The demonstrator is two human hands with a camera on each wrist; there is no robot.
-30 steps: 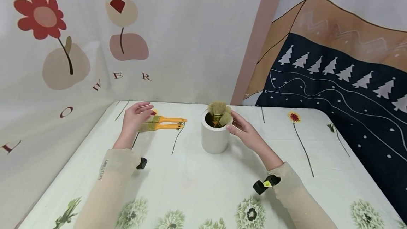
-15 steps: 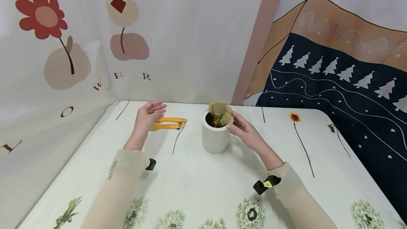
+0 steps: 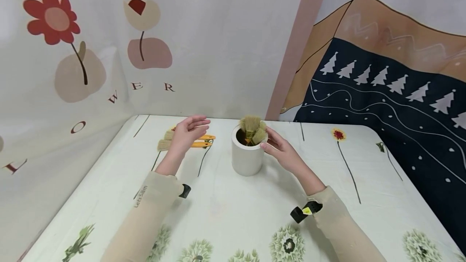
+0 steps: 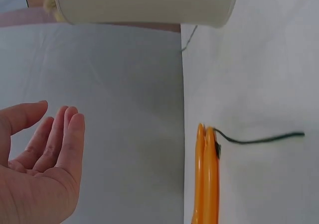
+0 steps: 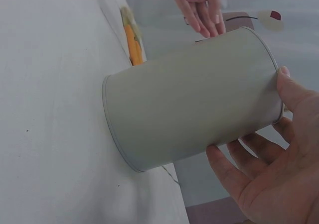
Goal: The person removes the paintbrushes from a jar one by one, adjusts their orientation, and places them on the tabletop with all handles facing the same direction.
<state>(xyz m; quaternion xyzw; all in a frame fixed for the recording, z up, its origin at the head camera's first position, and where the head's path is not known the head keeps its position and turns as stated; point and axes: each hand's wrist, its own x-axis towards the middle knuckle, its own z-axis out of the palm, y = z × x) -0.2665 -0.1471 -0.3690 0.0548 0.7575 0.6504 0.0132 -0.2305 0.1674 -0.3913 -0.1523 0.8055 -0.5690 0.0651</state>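
A white cylindrical pot [image 3: 246, 161] stands upright on the table, with several bristle paintbrushes [image 3: 250, 124] in it, bristles up. My right hand [image 3: 282, 149] grips the pot's right side near the top; the right wrist view shows the thumb at the rim and fingers along the wall [image 5: 189, 99]. My left hand [image 3: 187, 136] hovers over two paintbrushes lying side by side, overlapping their middles in the head view. Their bristles [image 3: 164, 145] point left and their orange handles [image 4: 207, 179] point toward the pot. Nothing is between the left hand's extended fingers.
The white tablecloth [image 3: 225, 213] bears printed flowers and stems. A hanging cloth [image 3: 218, 51] with a flower print and letters rises behind the table's back edge. On the right hangs a dark cloth [image 3: 378, 108] with printed trees.
My left hand has moved right, from over the bristles of the lying brushes toward their handles. My right hand, the pot and the brushes have stayed in place.
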